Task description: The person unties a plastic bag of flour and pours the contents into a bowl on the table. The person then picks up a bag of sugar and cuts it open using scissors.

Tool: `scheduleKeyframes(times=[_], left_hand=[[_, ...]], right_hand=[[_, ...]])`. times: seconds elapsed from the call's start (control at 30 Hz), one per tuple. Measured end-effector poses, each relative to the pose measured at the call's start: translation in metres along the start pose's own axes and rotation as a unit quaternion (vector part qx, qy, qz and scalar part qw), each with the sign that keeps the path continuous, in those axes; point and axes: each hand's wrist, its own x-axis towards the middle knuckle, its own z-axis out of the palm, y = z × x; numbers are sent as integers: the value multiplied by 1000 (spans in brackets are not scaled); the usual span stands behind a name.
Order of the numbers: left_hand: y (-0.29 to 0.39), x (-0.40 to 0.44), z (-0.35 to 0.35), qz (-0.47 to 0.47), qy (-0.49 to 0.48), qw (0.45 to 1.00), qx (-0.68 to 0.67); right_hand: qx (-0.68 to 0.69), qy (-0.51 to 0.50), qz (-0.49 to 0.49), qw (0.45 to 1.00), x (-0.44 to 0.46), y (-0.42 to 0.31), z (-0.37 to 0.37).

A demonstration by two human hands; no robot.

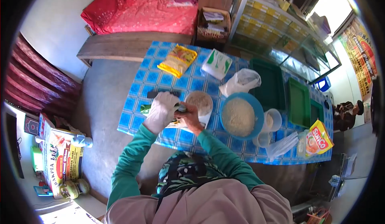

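Note:
My left hand [159, 108], in a whitish glove, is over the near left part of the table with its fingers bent around something. My right hand [192, 119] is bare and meets it from the right, its fingers closed on a small dark and green thing [180, 107] that I cannot make out. Just beyond the right hand is a round container of pale powder [199, 100], on what looks like a white base. A black flat object [164, 94] lies behind the left glove. A green and white packet [145, 109] shows partly beside the left wrist.
On the blue checked tablecloth [136, 91] are a yellow packet [178, 60], a white packet [217, 64], an open plastic bag [242, 81], a blue basin of flour [262, 115], clear cups [272, 120], green trays [298, 101] and a SunCo pouch [319, 139]. A glass cabinet [276, 35] stands behind.

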Motion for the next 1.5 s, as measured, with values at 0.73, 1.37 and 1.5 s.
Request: scheduleKeyframes(times=[0.73, 1.37, 1.5], left_hand=[[-157, -116, 35, -379, 31, 918, -114], [-204, -114, 120, -242, -276, 835, -409], [-215, -132, 147, -133, -233, 882, -387]], right_hand=[[-447, 205, -214, 844, 69, 72, -13], [-494, 560, -113, 655, 20, 139, 8], [-486, 554, -185, 650, -33, 166, 36]])
